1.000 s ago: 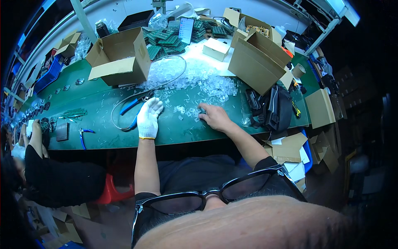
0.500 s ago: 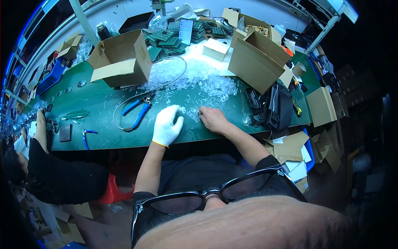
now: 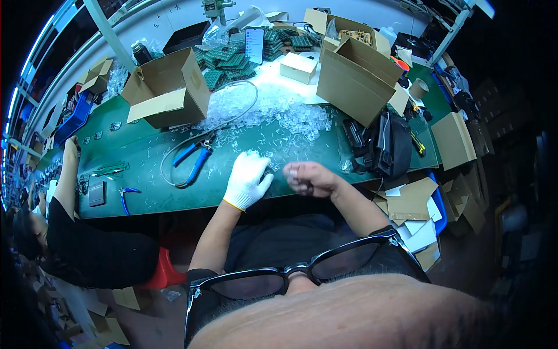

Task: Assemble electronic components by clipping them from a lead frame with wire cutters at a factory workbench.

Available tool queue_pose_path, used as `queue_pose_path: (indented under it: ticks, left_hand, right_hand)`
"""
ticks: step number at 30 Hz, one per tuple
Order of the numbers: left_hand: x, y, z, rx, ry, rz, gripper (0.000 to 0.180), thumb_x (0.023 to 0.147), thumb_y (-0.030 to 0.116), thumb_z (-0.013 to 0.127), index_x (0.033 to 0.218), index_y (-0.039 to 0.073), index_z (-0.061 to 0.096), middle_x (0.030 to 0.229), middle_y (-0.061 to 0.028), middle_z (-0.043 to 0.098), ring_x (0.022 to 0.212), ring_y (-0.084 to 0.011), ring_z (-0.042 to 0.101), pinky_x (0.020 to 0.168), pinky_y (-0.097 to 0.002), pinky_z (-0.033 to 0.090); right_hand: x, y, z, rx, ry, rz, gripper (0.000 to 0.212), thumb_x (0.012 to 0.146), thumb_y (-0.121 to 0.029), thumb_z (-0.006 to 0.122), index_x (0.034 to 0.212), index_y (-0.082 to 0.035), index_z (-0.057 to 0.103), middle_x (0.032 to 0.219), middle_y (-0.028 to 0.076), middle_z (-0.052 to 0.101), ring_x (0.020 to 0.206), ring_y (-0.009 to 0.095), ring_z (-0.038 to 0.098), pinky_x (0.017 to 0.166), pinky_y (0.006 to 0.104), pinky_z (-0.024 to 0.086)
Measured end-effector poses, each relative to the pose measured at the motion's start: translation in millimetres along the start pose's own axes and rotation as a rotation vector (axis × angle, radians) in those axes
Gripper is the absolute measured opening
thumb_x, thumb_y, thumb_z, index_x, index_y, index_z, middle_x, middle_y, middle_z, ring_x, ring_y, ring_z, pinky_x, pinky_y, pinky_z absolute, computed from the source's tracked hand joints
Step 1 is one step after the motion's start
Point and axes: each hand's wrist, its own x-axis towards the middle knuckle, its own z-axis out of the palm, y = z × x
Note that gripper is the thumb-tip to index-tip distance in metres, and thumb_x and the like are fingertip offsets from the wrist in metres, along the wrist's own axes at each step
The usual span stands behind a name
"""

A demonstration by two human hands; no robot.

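Note:
My left hand (image 3: 249,180), in a white knit glove with a yellow cuff edge, rests on the green table with its fingers curled down. A few small clear plastic pieces (image 3: 272,165) lie beside its fingertips. To the right, my bare right hand (image 3: 312,179) is turned partly palm-up with fingers curled in. Whatever either hand holds is too small or hidden to make out. Beyond them spreads a large heap of clear plastic pieces (image 3: 282,110). Blue-handled cutters (image 3: 197,163) with a grey hose lie left of my gloved hand.
Open cardboard boxes stand at left (image 3: 163,96) and right (image 3: 357,81). Green lattice panels (image 3: 232,58) are piled behind, with a phone (image 3: 254,45) propped there. A black bag (image 3: 390,148) sits right. A co-worker's arm (image 3: 68,174) reaches in at left, near small blue pliers (image 3: 125,199).
My right hand has lifted off the table pieces, turned palm-up and drawn slightly right and back. My left hand has shifted a little right. The co-worker's arm has moved slightly.

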Motion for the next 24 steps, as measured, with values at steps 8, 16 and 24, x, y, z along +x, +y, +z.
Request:
queue_pose_path:
  ticks: [8, 16, 24]
  left_hand:
    - [5, 2, 3, 0.064, -0.151, -0.07, 0.052, 0.087, 0.018, 0.074, 0.134, 0.0, 0.065, 0.131, -0.0213, 0.068, 0.137, -0.0469, 0.053, 0.12, -0.0609, 0.035]
    - [7, 19, -10, 0.017, -0.183, -0.054, 0.054, 0.085, 0.021, 0.075, 0.134, 0.0, 0.063, 0.129, -0.021, 0.066, 0.133, -0.0433, 0.054, 0.12, -0.0592, 0.034]
    - [-16, 43, -3, 0.049, -0.296, 0.049, 0.059, 0.084, 0.03, 0.078, 0.13, -0.004, 0.062, 0.131, -0.024, 0.063, 0.127, -0.0432, 0.056, 0.115, -0.0587, 0.036]
  right_hand:
    - [-3, 101, -22, 0.174, -0.145, 0.373, 0.013, 0.102, -0.01, 0.071, 0.111, -0.004, 0.064, 0.102, 0.009, 0.072, 0.062, 0.003, 0.049, 0.047, 0.0173, 0.035]
    - [51, 167, -95, 0.309, -0.011, 0.494, 0.024, 0.111, -0.021, 0.057, 0.126, -0.003, 0.06, 0.1, 0.005, 0.066, 0.068, 0.007, 0.051, 0.05, 0.0193, 0.039]
    - [77, 192, -96, 0.928, 0.079, 0.338, 0.041, 0.113, -0.033, 0.05, 0.139, -0.001, 0.059, 0.124, 0.018, 0.066, 0.108, 0.032, 0.068, 0.094, 0.0457, 0.059]
